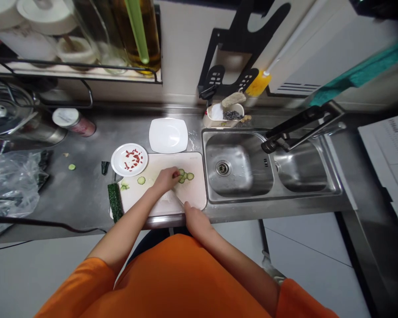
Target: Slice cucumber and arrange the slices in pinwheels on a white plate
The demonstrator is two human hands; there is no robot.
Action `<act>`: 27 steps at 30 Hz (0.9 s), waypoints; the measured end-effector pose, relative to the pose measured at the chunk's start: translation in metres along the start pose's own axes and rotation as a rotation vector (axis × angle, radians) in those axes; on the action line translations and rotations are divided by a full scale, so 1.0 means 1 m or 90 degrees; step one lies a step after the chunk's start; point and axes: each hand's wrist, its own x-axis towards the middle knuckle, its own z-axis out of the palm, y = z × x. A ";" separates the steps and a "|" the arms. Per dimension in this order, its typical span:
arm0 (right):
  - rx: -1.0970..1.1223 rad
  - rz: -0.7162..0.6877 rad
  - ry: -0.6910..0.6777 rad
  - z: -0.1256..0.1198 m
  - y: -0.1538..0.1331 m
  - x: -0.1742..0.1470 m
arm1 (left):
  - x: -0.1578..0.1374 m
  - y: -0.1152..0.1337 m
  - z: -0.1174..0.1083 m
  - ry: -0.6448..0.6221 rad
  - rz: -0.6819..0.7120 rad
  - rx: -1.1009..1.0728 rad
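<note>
On the white cutting board (159, 170) lies a small overlapping group of cucumber slices (189, 176). My left hand (166, 180) is closed, its fingertips pinched at the left edge of that group. A knife (178, 197) slants over the board's front part, its handle wrapped in my right hand (198, 221) at the front edge. One single slice (141, 180) lies left of my left hand. Farther left are some pale green cucumber pieces (124, 187) and a dark green length of cucumber (114, 202) at the board's left end.
Behind the board stand a white plate (130, 170) with red chopped bits and a bare white square dish (168, 135). A double sink (239, 187) with a black faucet (295, 126) is to the right. Plastic bag (13, 185), can (74, 122) and pot (46, 128) occupy the left.
</note>
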 end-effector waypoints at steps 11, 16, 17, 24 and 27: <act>0.046 0.009 0.014 0.003 0.013 0.005 | -0.024 -0.055 -0.038 -0.073 0.064 0.003; 0.040 0.021 0.023 0.003 0.011 0.009 | -0.022 -0.057 -0.032 -0.067 0.163 0.074; 0.039 0.021 0.028 0.003 0.010 0.009 | -0.023 -0.056 -0.030 -0.047 0.166 0.080; 0.045 0.019 0.019 -0.002 0.007 0.008 | -0.051 -0.051 -0.001 0.204 -0.041 0.157; 0.046 0.017 0.022 -0.004 0.006 0.008 | -0.055 -0.048 0.011 0.248 -0.086 0.173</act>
